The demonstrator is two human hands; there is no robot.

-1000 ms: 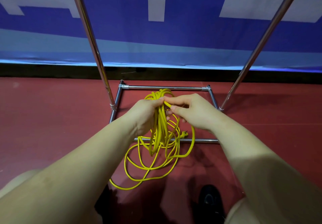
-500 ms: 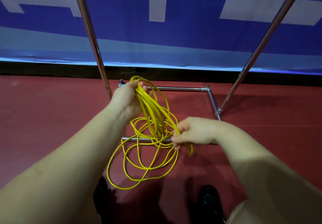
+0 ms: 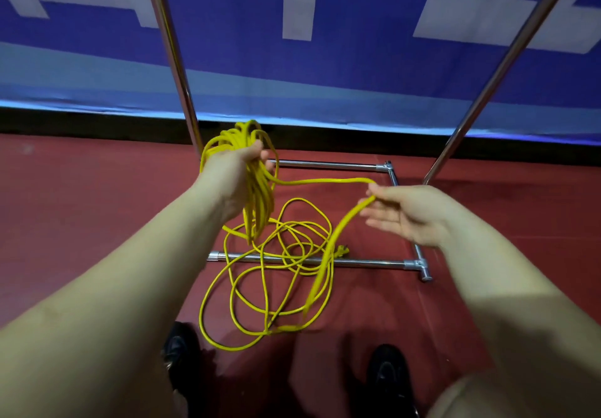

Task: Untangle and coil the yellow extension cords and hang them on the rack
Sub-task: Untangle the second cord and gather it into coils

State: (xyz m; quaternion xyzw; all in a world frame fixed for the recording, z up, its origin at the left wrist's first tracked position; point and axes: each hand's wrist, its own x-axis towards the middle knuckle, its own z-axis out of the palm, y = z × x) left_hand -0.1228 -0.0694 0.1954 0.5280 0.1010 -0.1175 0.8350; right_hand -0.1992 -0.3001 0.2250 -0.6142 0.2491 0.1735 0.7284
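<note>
My left hand [image 3: 234,173] grips a bundle of coiled loops of the yellow extension cord [image 3: 260,209], held up in front of the rack's left pole. From it one strand runs right to my right hand [image 3: 406,212], which holds it between thumb and forefinger with the other fingers stretched out. Below that hand the strand drops, blurred, to a loose tangle of cord [image 3: 276,274] on the red floor. The tangle lies across the front bar of the rack base [image 3: 374,263]. A plug [image 3: 341,250] lies by that bar.
Two chrome rack poles [image 3: 172,53] [image 3: 507,60] rise from the base toward the top of the view. Behind stands a blue and white banner wall [image 3: 325,60]. My two dark shoes [image 3: 177,349] [image 3: 387,372] are at the bottom, near the tangle.
My left hand has lifted the coil higher and to the left. My right hand has moved up and to the right, drawing a strand out from the tangle.
</note>
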